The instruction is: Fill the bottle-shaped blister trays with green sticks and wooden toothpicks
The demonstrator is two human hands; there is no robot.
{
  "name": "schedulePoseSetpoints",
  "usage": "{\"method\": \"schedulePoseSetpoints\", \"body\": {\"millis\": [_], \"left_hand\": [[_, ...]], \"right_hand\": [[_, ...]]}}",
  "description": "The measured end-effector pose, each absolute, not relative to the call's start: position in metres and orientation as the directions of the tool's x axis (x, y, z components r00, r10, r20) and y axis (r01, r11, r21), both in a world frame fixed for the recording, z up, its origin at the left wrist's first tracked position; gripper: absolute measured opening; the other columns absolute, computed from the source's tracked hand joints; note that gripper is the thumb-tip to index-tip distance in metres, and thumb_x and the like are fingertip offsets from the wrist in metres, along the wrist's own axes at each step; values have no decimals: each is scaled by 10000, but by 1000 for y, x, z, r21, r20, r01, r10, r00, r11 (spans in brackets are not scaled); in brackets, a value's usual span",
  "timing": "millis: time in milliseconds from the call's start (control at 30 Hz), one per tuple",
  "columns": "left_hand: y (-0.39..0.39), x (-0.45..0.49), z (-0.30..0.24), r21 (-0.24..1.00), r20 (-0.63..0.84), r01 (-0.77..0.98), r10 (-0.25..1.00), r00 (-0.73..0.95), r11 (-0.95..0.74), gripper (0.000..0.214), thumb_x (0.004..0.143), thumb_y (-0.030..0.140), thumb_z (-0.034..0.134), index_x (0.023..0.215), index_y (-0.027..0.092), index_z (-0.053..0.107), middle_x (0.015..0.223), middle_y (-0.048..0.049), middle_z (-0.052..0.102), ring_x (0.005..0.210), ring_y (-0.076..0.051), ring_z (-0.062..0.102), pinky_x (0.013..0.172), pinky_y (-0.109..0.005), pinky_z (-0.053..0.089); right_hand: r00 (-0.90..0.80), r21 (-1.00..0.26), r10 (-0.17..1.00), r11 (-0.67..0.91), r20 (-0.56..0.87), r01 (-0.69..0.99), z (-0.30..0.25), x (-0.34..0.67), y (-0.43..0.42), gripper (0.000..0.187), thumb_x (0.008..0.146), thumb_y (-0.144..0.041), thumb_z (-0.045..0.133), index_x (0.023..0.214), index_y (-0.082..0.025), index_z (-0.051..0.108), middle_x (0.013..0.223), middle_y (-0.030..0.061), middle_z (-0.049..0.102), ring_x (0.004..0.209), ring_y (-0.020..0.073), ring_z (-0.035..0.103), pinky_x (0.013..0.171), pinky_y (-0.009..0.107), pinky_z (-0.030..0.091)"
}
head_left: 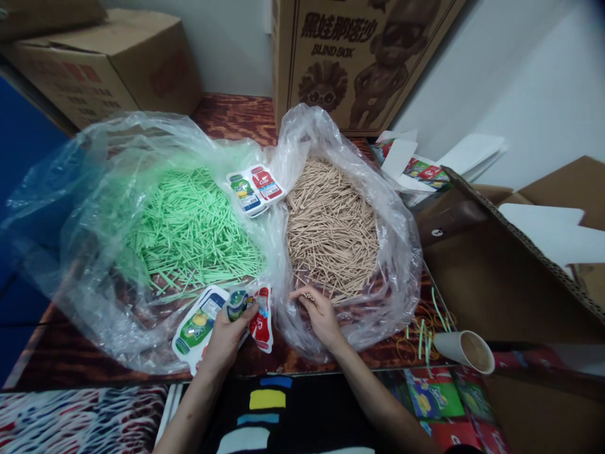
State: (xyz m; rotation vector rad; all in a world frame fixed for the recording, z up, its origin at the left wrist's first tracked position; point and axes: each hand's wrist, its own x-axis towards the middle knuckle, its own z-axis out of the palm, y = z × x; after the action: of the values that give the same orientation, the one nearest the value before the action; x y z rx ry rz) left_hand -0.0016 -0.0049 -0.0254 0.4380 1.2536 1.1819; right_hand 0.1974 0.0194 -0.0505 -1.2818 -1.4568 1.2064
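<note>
My left hand [229, 337] is closed on a bottle-shaped printed packet [261, 320], its red half showing to the right of my fingers. Under that hand lie printed bottle-shaped cards [198, 325], partly covered by it. My right hand [324, 318] pinches a small bunch of brown sticks [308, 296], whose ends show between thumb and fingers. It hovers at the near edge of a clear plastic bag holding a heap of brown sticks [331, 227]. Left of this, another clear bag holds a heap of light green sticks [193, 227].
More printed cards [255, 189] lie between the bags. At right are a paper cup [466, 352] on its side, loose rubber bands [407, 347], several green sticks and an open carton [472, 258]. Cardboard boxes [155, 69] stand behind. Colourful packets [435, 394] sit low at right.
</note>
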Motion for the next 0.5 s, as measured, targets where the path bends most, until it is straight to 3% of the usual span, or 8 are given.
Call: {"method": "schedulePoseSetpoints", "body": {"millis": [167, 500], "left_hand": [[-6, -6, -30, 877, -436, -297, 885, -164, 378, 287, 633, 344, 806, 821, 150, 712, 778, -23, 728, 714, -186, 659, 714, -280, 525], [-4, -6, -21, 878, -434, -296, 887, -160, 376, 332, 623, 356, 810, 874, 154, 729, 773, -20, 732, 696, -185, 657, 682, -269, 516]], "right_hand": [[-142, -978, 990, 25, -4, 205, -50, 198, 20, 202, 916, -282, 479, 865, -204, 659, 876, 47, 683, 889, 199, 626, 837, 326, 467], [-149, -977, 989, 39, 7, 209, -48, 196, 18, 192, 917, -269, 480, 867, -208, 655, 873, 40, 681, 890, 195, 625, 826, 309, 459]]}}
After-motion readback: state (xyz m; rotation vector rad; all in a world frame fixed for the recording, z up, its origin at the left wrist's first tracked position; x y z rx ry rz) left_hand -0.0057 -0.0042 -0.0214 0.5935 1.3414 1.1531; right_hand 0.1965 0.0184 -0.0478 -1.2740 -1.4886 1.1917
